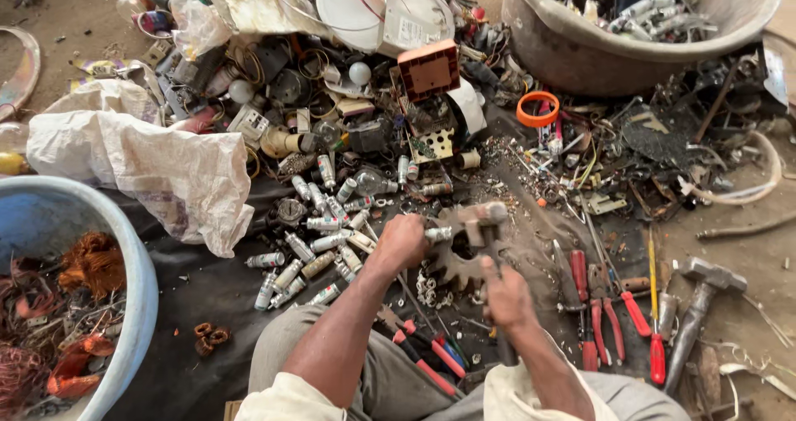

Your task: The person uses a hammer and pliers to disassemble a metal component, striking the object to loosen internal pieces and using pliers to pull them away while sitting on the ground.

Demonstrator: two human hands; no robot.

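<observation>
Basically, left hand (401,240) pinched small cylinder (438,234) on gear (454,259) at 12 o'clock, right hand (507,298) clenched hammer (485,219); short, square taps looked safest.

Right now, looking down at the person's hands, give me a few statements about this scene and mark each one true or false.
1. The left hand holds a small metal cylinder on a toothed gear. True.
2. The right hand is empty and open. False: it grips a hammer by the handle, the head raised over the gear.
3. The blue tub on the left holds copper wire. True.
4. Red-handled pliers lie on the person's left side. False: they lie on the ground to the right of the right hand.
5. An orange ring lies among the scrap near the grey tub. True.
</observation>
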